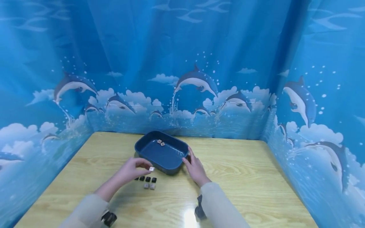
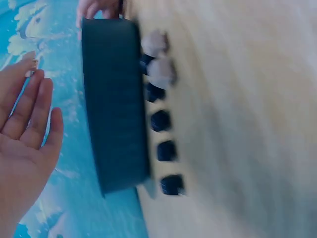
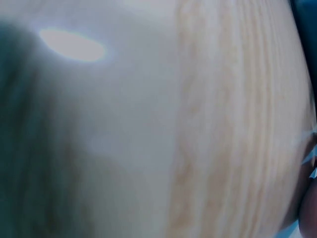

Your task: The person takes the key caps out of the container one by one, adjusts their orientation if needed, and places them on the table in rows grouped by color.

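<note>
My left hand [image 1: 136, 168] pinches a small white block [image 1: 152, 169] between thumb and fingertips, just off the near-left side of a dark blue tray [image 1: 144, 154]. In the left wrist view the same hand [image 2: 27, 124] is raised, the block at its fingertips partly hidden. My right hand [image 1: 196, 169] holds the tray's right end, with thumb and fingers at the rim. Two small pale blocks [image 1: 161, 142] lie inside the tray near its far side. In front of it, several black blocks [image 1: 148, 179] form a row, with two white blocks [image 1: 149, 186] on the nearer side.
The tray stands on a pale wood-grain table [image 1: 239, 177]. A blue dolphin-print curtain [image 1: 182, 104] hangs along the back and both sides. Light glares off the table [image 1: 190, 218] near its front edge. The right wrist view shows mostly blurred tabletop.
</note>
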The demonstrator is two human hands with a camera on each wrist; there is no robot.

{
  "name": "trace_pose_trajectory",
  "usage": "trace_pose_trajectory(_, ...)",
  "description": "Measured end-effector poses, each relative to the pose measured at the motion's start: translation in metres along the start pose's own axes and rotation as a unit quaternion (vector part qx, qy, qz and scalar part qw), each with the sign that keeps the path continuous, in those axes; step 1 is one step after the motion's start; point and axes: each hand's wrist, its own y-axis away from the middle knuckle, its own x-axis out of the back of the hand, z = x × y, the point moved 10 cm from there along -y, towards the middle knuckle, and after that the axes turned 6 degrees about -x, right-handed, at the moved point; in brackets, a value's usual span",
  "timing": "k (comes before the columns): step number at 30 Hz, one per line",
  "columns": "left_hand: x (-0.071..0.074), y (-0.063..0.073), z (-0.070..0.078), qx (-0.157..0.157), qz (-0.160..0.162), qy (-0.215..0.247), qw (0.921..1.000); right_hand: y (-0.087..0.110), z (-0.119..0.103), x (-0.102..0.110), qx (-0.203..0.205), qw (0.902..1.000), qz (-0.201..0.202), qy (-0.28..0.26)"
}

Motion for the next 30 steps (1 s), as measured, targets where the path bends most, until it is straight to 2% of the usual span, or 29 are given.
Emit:
trace_pose_trajectory(2,0.002,0.005,-0.007,0.004,0.005,-0.019,0.9998,-0.001,0.002,0.000,-0.003,1.0000,0.000,-0.001)
trace_pose_trajectory(8,0.006,0.014,-0.023,-0.009,0.010,-0.065,0.9978,-0.002,0.004,0.001,-0.001,1.0000,0.003,-0.006)
trace_pose_trajectory(14,0.001,0.020,-0.044,0.010,-0.005,-0.111,0.9937,-0.003,0.005,0.002,-0.003,0.9999,0.006,-0.008)
trace_pose_trajectory(18,-0.005,0.025,-0.055,0.023,-0.017,-0.111,0.9934,-0.002,0.005,0.001,-0.004,1.0000,0.006,-0.004)
trace_pose_trajectory(24,-0.009,0.029,-0.057,0.019,-0.024,-0.100,0.9945,-0.002,0.004,0.000,-0.004,1.0000,0.005,0.000)
trace_pose_trajectory(30,-0.011,0.031,-0.062,0.035,-0.027,-0.092,0.9947,-0.001,0.002,-0.001,-0.002,1.0000,0.002,-0.002)
